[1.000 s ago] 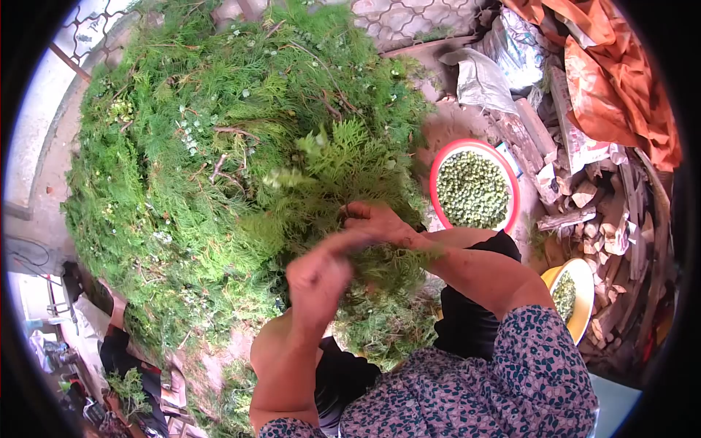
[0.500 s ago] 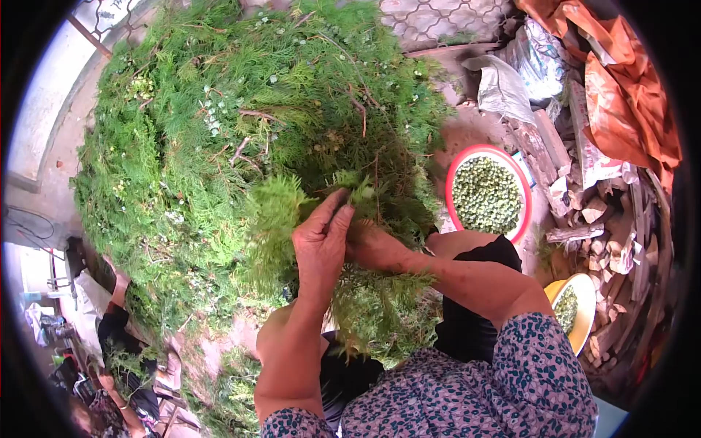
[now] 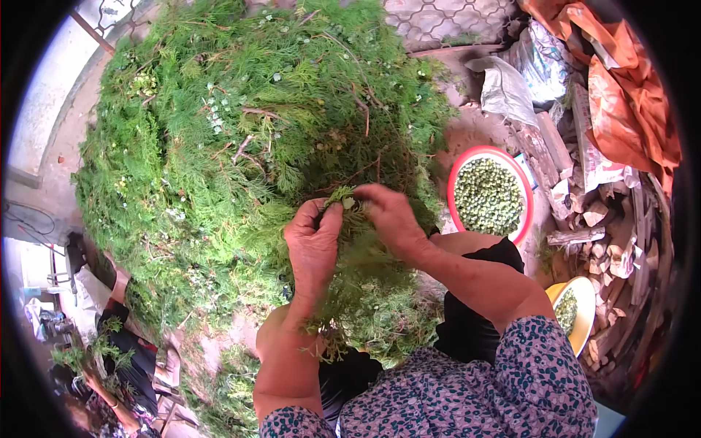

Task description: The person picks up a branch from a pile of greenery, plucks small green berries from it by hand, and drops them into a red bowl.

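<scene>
My left hand (image 3: 312,233) is closed in a pinch on a leafy evergreen sprig (image 3: 339,194), whose feathery foliage hangs below between my forearms. A pale green cone (image 3: 349,203) shows on it at the fingertips. Just to the right, my right hand (image 3: 394,223) has curled fingers right by that cone; what lies between them is hidden. Beyond both hands spreads a large heap of cut evergreen branches (image 3: 197,153) with pale green cones and brown twigs.
A red-rimmed basin (image 3: 451,193) of green cones stands at the right, with a yellow basin (image 3: 588,314) nearer me. Split firewood (image 3: 595,241), sacks (image 3: 507,91) and an orange tarp (image 3: 631,109) line the right side. Another person (image 3: 120,365) handles greenery at lower left.
My right hand has moved up and slightly right, apart from the left hand. The left hand has shifted slightly left and down. The bushy foliage at its left now hangs below. The other person's greenery has risen.
</scene>
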Demonstrator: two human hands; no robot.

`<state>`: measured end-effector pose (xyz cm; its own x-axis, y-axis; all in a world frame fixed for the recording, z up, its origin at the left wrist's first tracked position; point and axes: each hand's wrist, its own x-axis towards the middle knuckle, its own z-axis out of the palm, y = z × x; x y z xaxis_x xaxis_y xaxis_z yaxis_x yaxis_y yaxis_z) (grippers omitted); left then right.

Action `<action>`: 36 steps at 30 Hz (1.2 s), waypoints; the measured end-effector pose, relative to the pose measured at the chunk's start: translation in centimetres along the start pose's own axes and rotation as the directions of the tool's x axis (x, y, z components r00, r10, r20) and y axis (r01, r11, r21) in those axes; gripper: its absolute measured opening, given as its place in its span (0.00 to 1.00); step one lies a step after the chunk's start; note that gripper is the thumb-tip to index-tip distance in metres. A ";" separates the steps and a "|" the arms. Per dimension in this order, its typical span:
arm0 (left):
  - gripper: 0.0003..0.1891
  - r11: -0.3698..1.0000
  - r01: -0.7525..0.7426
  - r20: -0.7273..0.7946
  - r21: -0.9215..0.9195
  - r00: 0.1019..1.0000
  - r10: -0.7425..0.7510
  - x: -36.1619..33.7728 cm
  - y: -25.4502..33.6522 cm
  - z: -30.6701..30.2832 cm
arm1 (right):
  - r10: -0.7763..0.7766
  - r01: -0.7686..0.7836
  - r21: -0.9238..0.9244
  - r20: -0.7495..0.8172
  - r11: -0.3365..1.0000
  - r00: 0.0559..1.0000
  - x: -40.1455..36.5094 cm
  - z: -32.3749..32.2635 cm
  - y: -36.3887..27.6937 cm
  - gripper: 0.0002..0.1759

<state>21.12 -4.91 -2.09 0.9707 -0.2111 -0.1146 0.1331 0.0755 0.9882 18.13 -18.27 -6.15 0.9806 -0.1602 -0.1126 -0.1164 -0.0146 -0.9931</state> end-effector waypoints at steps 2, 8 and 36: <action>0.05 0.999 -0.013 0.005 -0.051 1.000 0.013 0.3 -0.4 0.0 | -0.107 0.130 0.098 -0.209 0.987 0.972 0.2 -0.8 -1.0 0.14; 0.05 1.000 0.008 0.059 0.024 0.998 -0.010 0.2 -0.6 0.0 | -0.129 0.124 0.066 0.078 0.990 0.989 -0.2 -1.8 -3.6 0.11; 0.08 0.970 -0.010 0.052 -0.244 0.998 0.024 1.1 -0.1 1.2 | 0.085 0.224 -0.538 0.490 0.813 0.868 -3.5 -3.0 1.0 0.46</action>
<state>21.91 -6.36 -2.22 0.9618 -0.2599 -0.0858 0.1679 0.3128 0.9349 14.06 -20.72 -6.66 0.9181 0.3431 -0.1986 0.0401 -0.5787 -0.8146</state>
